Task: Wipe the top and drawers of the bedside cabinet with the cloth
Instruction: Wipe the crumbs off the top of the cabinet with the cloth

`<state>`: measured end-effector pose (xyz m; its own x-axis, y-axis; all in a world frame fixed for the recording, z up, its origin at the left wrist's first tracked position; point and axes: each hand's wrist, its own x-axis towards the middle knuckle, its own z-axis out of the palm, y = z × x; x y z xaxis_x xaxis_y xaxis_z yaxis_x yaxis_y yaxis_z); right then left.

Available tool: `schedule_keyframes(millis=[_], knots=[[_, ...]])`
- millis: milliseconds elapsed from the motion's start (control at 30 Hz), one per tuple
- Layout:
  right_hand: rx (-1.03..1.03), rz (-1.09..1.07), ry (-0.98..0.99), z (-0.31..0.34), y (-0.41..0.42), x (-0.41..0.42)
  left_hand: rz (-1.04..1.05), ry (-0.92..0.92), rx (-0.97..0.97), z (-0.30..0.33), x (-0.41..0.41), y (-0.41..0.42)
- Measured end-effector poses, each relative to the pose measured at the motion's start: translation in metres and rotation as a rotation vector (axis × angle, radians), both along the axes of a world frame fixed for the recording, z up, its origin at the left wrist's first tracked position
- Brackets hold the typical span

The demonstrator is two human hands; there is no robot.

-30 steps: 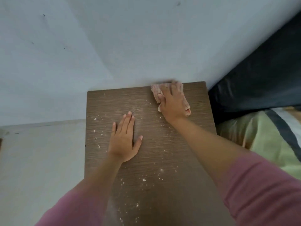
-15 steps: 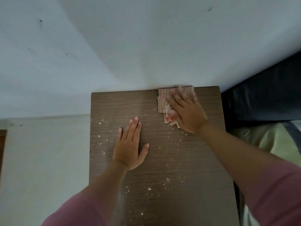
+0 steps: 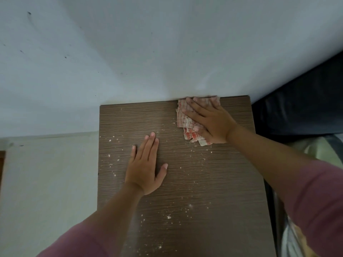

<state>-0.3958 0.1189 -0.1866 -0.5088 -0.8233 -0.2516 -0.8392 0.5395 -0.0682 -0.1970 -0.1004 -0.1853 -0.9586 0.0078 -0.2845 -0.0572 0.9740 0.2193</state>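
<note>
The brown wood-grain top of the bedside cabinet [image 3: 213,182] fills the lower middle of the head view, strewn with white crumbs. A red-and-white checked cloth [image 3: 182,117] lies at the back edge against the wall, right of centre. My right hand [image 3: 209,121] presses flat on the cloth with straight spread fingers. Left of it, my left hand [image 3: 146,167] rests palm down on the bare top, fingers straight and together. The drawers are out of sight below the top.
A pale wall [image 3: 167,52] rises directly behind the cabinet. A dark headboard [image 3: 300,108] and a bed with green striped bedding [image 3: 323,147] stand close on the right. Light floor [image 3: 46,182] lies to the left.
My right hand has slid the cloth a little to the right along the back edge, and its fingers have spread wider. The left hand has stayed in place.
</note>
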Motion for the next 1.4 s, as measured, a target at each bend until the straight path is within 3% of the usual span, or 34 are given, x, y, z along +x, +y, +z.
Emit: schedule_keyframes(millis=[467,733,900,1167,1400], knots=[[-0.075,-0.129,-0.023,-0.004,0.014,0.099,0.006,0.081,-0.007,-0.003,0.001,0.002],[-0.096,-0.201,-0.033,-0.004,0.030,0.179,0.000,0.134,-0.118,0.001,0.010,0.012],[-0.093,-0.230,-0.018,-0.004,0.041,0.220,0.041,0.162,0.000,0.009,0.079,0.024],[-0.115,-0.278,-0.031,0.000,0.053,0.302,0.103,0.033,0.072,0.011,0.248,0.018],[-0.195,-0.327,-0.049,-0.002,0.055,0.345,0.116,0.062,0.031,0.007,0.263,0.014]])
